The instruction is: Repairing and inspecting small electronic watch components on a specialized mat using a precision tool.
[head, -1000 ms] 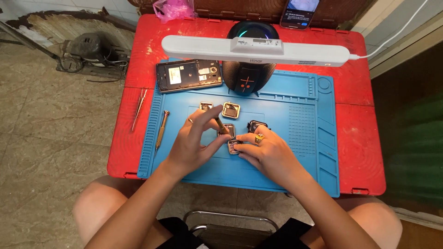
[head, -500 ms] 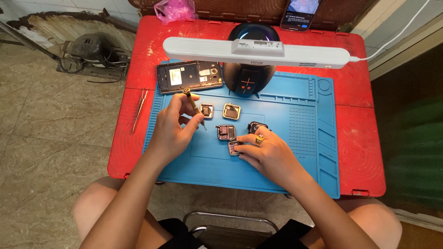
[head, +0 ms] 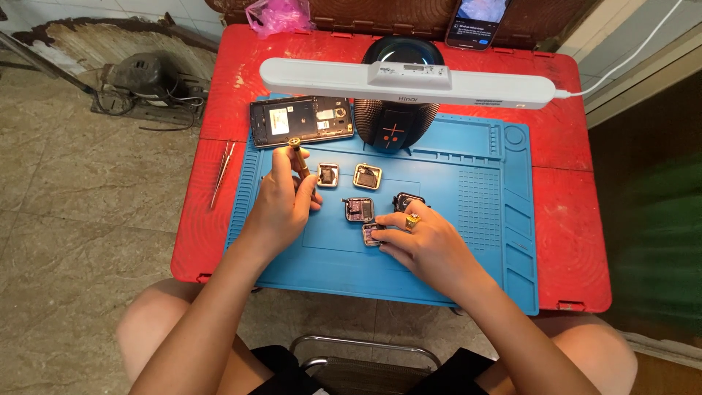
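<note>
Screwdriver (head: 298, 156) upright in left hand (head: 284, 201) — right hand (head: 428, 245) pinning a watch case (head: 373, 234).

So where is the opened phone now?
In the head view, the opened phone lies at the blue mat's far left corner, beside the dark round speaker, just beyond the left hand.
</note>
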